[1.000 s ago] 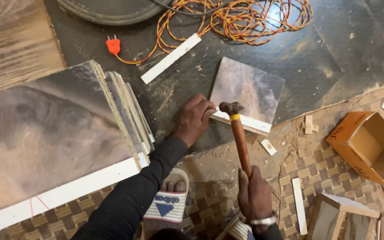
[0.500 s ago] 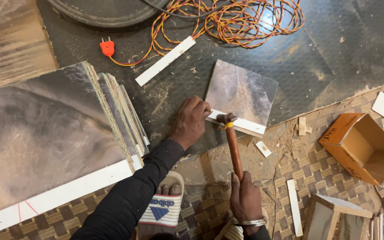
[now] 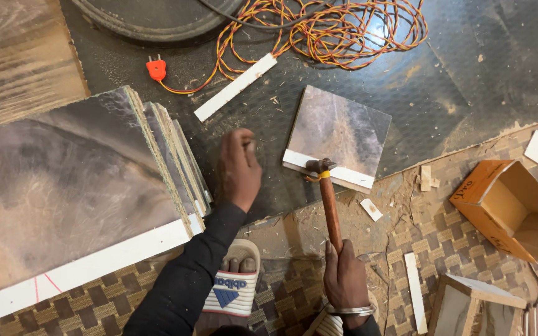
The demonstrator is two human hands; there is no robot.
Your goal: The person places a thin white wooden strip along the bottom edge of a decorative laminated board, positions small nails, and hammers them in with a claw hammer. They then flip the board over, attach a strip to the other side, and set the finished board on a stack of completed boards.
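Dark dusty floor [image 3: 481,81], woven mat at its near edge. Big stack of laminate boards [image 3: 76,193] sits left of the small square board [image 3: 340,134]. Right hand [image 3: 345,277] fisted round the hammer [image 3: 328,202], head resting on that board's white edge. Left hand [image 3: 239,168] loosely curled, just left of it, touching nothing clear.

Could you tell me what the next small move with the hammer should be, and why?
Probably lift the hammer slightly and tap again: its head rests on the small panel's white edge, gripped by the right hand, while the left hand is clear.
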